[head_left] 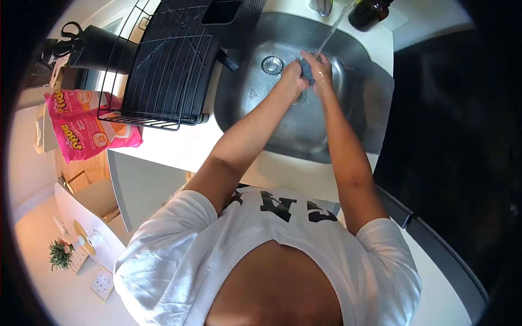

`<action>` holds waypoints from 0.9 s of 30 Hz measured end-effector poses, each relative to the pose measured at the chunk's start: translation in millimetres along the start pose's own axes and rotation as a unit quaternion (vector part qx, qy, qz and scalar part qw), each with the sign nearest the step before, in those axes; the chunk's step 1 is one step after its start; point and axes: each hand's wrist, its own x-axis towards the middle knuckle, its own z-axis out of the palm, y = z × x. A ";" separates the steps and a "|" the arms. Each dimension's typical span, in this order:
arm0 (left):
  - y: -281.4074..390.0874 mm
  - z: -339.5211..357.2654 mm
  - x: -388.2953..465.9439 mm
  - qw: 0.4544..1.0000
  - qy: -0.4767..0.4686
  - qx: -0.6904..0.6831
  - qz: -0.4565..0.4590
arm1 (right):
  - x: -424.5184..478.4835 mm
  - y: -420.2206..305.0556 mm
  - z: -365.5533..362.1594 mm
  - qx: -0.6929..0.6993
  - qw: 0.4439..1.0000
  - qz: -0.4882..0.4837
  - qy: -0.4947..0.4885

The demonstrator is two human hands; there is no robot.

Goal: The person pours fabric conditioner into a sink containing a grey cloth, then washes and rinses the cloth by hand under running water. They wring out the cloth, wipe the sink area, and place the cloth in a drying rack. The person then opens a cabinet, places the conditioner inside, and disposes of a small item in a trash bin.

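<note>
My left hand (294,75) and my right hand (321,72) meet over the stainless steel sink (293,130). Between them they squeeze a small grey-blue wad (306,72), which looks like a scouring pad or cloth; my fingers cover much of it. A thin stream of water (329,36) falls from the tap side onto my right hand, which glistens wet. Left of my hands lies the round metal drain strainer (272,65). Partly hidden below my left hand is a second round fitting (301,97) in the basin floor.
Left of the sink stands a black wire dish rack (171,81) with a dark caddy (222,16) and a black cup (104,49) holding utensils. A pink packet (91,126) rests at the counter's left end. Behind the sink are the tap (322,6) and a dark brown bottle (368,15).
</note>
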 end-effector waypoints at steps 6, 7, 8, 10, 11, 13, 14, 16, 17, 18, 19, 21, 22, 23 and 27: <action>15.5 23.3 -18.1 0.993 -0.107 -0.042 -0.013 | -2.5 -24.9 17.6 -0.152 0.945 -0.283 -0.069; 17.8 26.2 -24.2 0.994 -0.106 -0.036 -0.007 | -6.6 -25.6 17.0 -0.088 0.963 -0.246 -0.062; 16.5 21.4 -18.7 0.990 -0.121 -0.079 0.003 | -9.9 -26.1 16.9 -0.023 0.977 -0.207 -0.056; 16.9 14.2 -16.3 0.974 -0.152 -0.168 0.026 | -11.6 -26.3 19.7 0.125 0.982 -0.131 -0.050; 15.6 11.5 -15.2 0.975 -0.143 -0.140 0.100 | -11.0 -22.1 19.3 0.209 0.972 -0.093 -0.049; -1.3 24.4 -53.3 0.965 -0.119 -0.077 0.219 | -8.1 -10.5 -3.2 0.303 0.952 -0.030 -0.037; -4.8 24.2 -62.4 0.926 -0.135 0.012 0.353 | -8.0 -6.0 -10.3 0.317 0.947 0.000 -0.050; -10.2 16.0 -73.6 0.774 -0.135 0.188 0.589 | -55.3 -34.4 23.4 0.279 0.958 0.069 0.000; -13.6 18.6 -84.5 0.728 -0.113 0.273 0.619 | -60.8 -40.3 19.9 0.299 0.948 0.104 -0.027; -17.1 18.0 -96.7 0.678 -0.086 0.360 0.635 | -64.8 -44.7 16.1 0.331 0.927 0.165 -0.069; -21.2 15.8 -107.4 0.616 -0.057 0.440 0.651 | -65.0 -44.4 10.4 0.368 0.888 0.246 -0.122; -28.9 11.3 -114.3 0.503 -0.069 0.521 0.686 | -62.1 -41.0 4.0 0.427 0.756 0.442 -0.227; -33.1 8.6 -117.1 0.456 -0.098 0.536 0.703 | -62.7 -39.9 2.6 0.424 0.697 0.520 -0.252; -38.1 5.4 -120.5 0.421 -0.127 0.540 0.717 | -61.4 -39.2 2.7 0.412 0.644 0.587 -0.266; -54.6 -11.1 -139.0 0.341 -0.207 0.540 0.741 | -52.4 -44.1 9.6 0.103 0.688 0.635 -0.336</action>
